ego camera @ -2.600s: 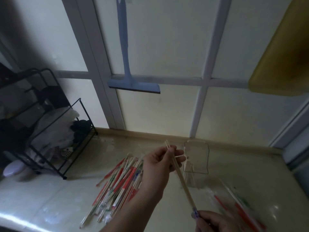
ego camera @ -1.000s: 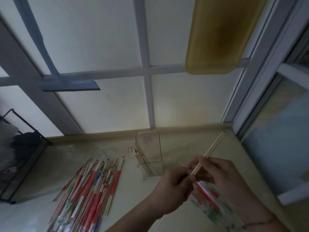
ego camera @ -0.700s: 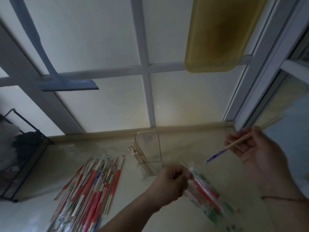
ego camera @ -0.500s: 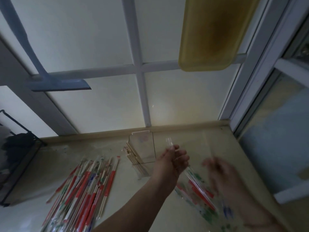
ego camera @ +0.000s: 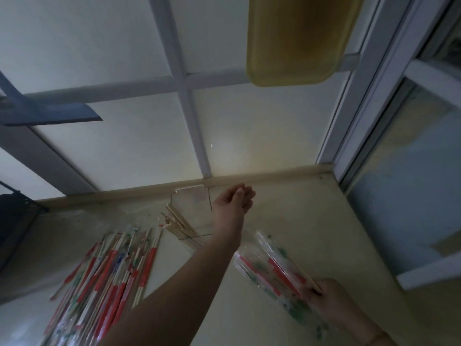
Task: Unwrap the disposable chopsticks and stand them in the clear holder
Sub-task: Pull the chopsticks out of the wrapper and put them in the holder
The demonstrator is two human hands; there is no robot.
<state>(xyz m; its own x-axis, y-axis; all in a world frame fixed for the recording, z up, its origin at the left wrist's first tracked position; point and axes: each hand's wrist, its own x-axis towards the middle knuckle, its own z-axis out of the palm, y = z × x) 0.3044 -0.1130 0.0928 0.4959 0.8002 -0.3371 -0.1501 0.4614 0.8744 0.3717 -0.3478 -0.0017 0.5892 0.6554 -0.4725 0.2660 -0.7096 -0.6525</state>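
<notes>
The clear holder (ego camera: 190,208) stands on the counter near the back wall, with several bare chopsticks (ego camera: 178,224) leaning out of it to the left. My left hand (ego camera: 234,203) hovers just to the right of the holder, its fingers loosely together, and I see nothing in it. My right hand (ego camera: 324,295) at the lower right grips a bare pair of chopsticks (ego camera: 303,273) low over a heap of empty clear wrappers (ego camera: 264,268). A pile of wrapped chopsticks (ego camera: 112,283) with red and green print lies at the lower left.
A yellow board (ego camera: 294,38) hangs on the wall above, and a blue squeegee (ego camera: 50,113) hangs at the left. A black wire rack (ego camera: 15,221) stands at the far left. A window frame (ego camera: 369,96) borders the counter (ego camera: 299,216) on the right.
My left hand has moved up beside the holder and the wrapper it held is gone from it. My right hand has dropped to the wrapper heap with the bare chopsticks.
</notes>
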